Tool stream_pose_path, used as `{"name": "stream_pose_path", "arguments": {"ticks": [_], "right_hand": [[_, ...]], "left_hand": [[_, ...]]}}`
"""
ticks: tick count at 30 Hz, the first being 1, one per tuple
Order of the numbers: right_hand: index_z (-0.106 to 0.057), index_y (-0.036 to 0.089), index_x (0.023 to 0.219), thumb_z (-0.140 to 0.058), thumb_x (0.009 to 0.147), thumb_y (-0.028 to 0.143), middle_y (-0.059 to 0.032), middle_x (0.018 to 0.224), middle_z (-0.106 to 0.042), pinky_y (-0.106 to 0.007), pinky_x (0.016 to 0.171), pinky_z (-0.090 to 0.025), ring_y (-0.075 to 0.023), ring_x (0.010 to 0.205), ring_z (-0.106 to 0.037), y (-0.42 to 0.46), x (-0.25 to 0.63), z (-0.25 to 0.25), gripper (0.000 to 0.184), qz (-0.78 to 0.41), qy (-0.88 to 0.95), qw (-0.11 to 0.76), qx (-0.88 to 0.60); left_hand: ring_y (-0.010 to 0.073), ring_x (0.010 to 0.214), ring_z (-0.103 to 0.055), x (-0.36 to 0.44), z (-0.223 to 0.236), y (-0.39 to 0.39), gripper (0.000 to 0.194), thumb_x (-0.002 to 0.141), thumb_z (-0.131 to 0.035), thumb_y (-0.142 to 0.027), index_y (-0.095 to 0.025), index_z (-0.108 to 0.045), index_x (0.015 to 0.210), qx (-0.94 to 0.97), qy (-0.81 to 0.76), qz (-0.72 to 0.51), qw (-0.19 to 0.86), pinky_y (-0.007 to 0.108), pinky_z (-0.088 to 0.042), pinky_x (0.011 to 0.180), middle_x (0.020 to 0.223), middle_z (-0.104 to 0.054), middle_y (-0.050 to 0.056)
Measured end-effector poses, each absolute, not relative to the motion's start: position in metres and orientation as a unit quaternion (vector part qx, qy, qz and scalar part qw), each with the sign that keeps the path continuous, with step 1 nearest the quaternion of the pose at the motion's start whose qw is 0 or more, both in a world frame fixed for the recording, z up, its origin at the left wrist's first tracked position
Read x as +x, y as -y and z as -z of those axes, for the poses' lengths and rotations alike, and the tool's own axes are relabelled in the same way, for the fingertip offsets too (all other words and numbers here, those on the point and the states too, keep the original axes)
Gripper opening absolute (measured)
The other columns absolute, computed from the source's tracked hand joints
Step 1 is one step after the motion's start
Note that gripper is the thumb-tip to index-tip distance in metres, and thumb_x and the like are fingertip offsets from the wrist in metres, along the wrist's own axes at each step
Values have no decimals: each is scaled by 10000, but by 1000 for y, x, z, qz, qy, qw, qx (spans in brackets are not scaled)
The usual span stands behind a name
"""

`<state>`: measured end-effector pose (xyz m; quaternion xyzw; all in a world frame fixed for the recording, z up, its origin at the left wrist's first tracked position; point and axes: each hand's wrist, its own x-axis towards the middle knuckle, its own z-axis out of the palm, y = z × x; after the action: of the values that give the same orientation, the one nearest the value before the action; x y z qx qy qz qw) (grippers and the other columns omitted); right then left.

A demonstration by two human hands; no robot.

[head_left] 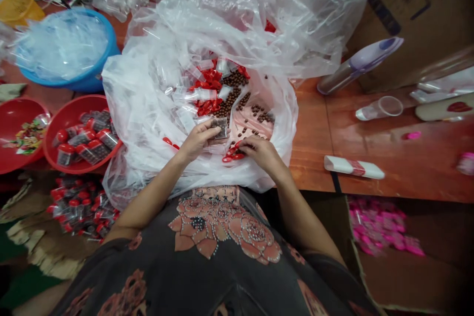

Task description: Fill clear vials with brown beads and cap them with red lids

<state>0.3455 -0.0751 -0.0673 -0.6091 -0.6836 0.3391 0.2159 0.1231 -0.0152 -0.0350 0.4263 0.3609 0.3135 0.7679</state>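
My left hand point(200, 139) is closed around a small clear vial point(221, 127) filled with brown beads. My right hand point(259, 150) rests just to its right, fingers curled over a few red caps point(231, 156) on the plastic; I cannot make out what it pinches. Both hands lie inside a big clear plastic bag point(155, 89) spread open on the table. Farther in, the bag holds loose brown beads point(237, 94), more red caps point(209, 79) and several empty clear vials point(202, 95).
A red bowl point(61, 155) of capped, filled vials stands to the left, with more such vials point(79, 207) below it. A blue basin point(85, 79) holds clear plastic. On the wooden table point(388, 158) at right lie a clear cup point(381, 107), a white roll point(353, 168) and a purple-topped device point(361, 61). A cardboard box point(381, 224) holds pink items.
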Motion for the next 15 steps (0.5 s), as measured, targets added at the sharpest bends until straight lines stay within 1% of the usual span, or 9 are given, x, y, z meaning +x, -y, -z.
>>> {"name": "stream_pose_path", "arguments": {"ticks": [3,6,8,11,15], "right_hand": [[-743,240,960,-620,883,175,-40,998,-704,-330,877,-481,-195,952,-646,79,336,69,159,-331,738,147,-569],[-733,251,1063,-624,880,168,-60,1080,-673,-324,857,-480,-206,984,-625,80,328,74,228,-310,767,110,-552],[-740,241,1033,-608,880,150,-66,1062,-666,-322,847,-480,-207,974,-613,80,325,78,222,-308,778,105,-538],[-743,211,934,-567,891,136,-68,1004,-650,-320,838,-479,-197,936,-601,78,327,84,196,-319,774,123,-534],[-714,201,951,-516,926,175,-59,965,-598,-313,792,-474,-187,888,-581,79,331,89,202,-304,755,130,-566]], "left_hand": [[220,1052,-689,119,33,19,431,806,-692,-298,-130,-646,1200,463,-380,-326,731,381,-568,937,1125,-723,106],[204,1047,-676,115,34,23,426,804,-696,-292,-132,-657,1197,503,-393,-326,698,362,-570,928,1138,-712,97],[204,1030,-682,113,35,25,450,808,-696,-301,-134,-636,1222,501,-386,-318,706,355,-581,897,1135,-711,102],[211,1047,-688,109,37,28,449,804,-703,-284,-137,-613,1219,485,-380,-318,721,330,-585,865,1117,-714,106],[223,1077,-687,107,39,32,400,817,-688,-290,-154,-620,1187,482,-388,-294,729,348,-576,891,1134,-710,107]]}}
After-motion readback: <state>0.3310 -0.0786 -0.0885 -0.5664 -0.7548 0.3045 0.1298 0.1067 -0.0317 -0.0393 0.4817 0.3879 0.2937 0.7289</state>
